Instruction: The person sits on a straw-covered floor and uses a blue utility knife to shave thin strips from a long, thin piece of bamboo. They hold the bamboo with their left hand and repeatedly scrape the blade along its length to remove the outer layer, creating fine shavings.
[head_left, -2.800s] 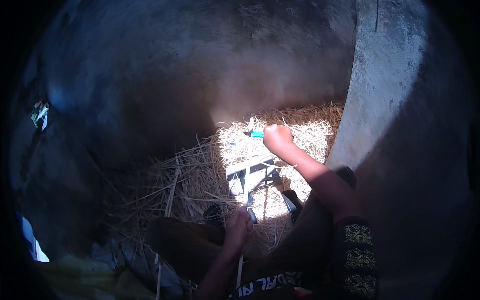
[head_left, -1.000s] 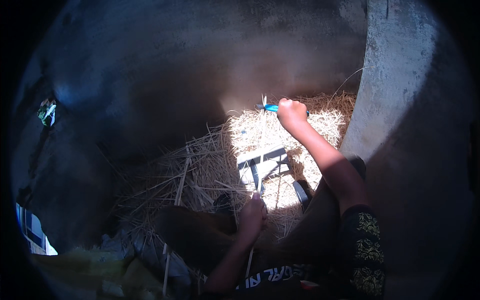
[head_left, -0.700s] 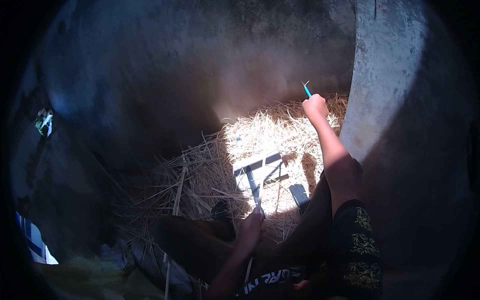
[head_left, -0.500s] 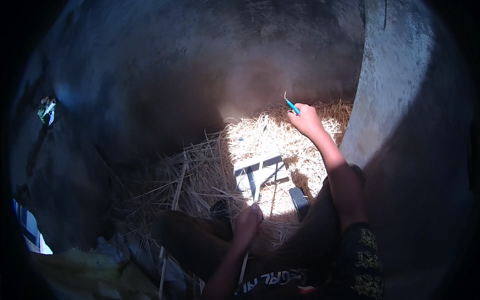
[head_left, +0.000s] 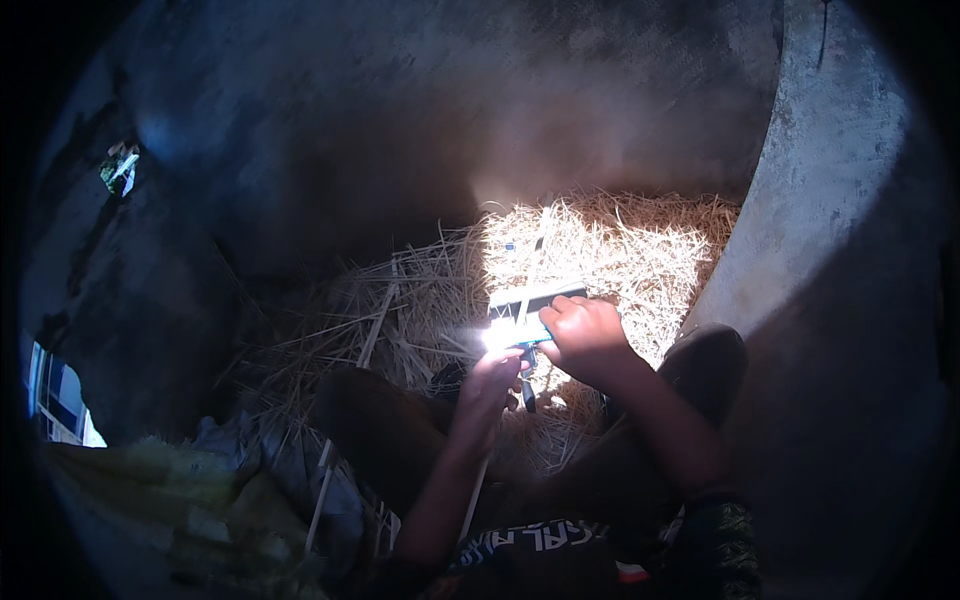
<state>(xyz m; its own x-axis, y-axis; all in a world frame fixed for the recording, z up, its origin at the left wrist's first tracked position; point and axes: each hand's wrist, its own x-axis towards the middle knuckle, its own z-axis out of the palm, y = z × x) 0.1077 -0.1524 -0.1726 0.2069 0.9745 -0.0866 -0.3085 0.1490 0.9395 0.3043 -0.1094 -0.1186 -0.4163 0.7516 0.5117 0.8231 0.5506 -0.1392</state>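
Observation:
My left hand [head_left: 488, 388] is closed round a thin pale strip [head_left: 477, 495], whose tail runs down below the hand. Its upper end is lost in glare. In my right hand [head_left: 588, 328] is a slim tool with a turquoise handle [head_left: 535, 335], lying across just above the left fingertips; its tip is washed out by the bright light. Both hands nearly meet over a grey and white slatted block [head_left: 535, 297], which they partly cover. Between them a narrow dark piece [head_left: 529, 392] points downward; what it is, I cannot make out.
Straw shavings [head_left: 640, 250] cover the ground, sunlit on the right and shaded on the left. A curved rough wall [head_left: 400, 120] surrounds the spot, with a pale upright section [head_left: 800, 190] at right. Yellowish cloth [head_left: 150, 490] lies at lower left. My bent knees flank the hands.
My right hand has come down and left with the turquoise tool, from beyond the block to my left hand. My left hand has risen slightly. The whole view has shifted a little.

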